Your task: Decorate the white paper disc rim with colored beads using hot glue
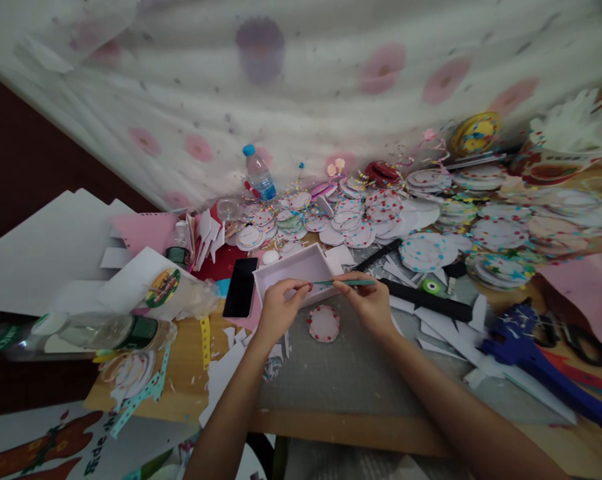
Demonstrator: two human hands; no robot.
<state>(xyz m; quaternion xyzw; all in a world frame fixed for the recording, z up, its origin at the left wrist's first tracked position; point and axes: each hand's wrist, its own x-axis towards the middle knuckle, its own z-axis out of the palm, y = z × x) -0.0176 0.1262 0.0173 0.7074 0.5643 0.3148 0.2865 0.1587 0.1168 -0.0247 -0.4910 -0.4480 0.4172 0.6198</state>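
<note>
My right hand (367, 303) is closed around a pair of slim teal tweezers (359, 283), whose tip points left. At that tip, the thumb and fingers of my left hand (281, 307) are pinched together; whatever they hold is too small to make out. Both hands are over the front edge of a shallow white box (301, 265). Just below them, a small round paper disc (325, 324) with red pieces around its rim lies on the grey cutting mat (351, 377).
Many decorated paper discs (363, 220) are heaped along the back. A black phone (241, 287) lies left of the box, a blue-capped water bottle (259, 175) stands behind. To the right are a black rod (431, 300), paper scraps, a blue glue gun (525, 347) and scissors (581, 340).
</note>
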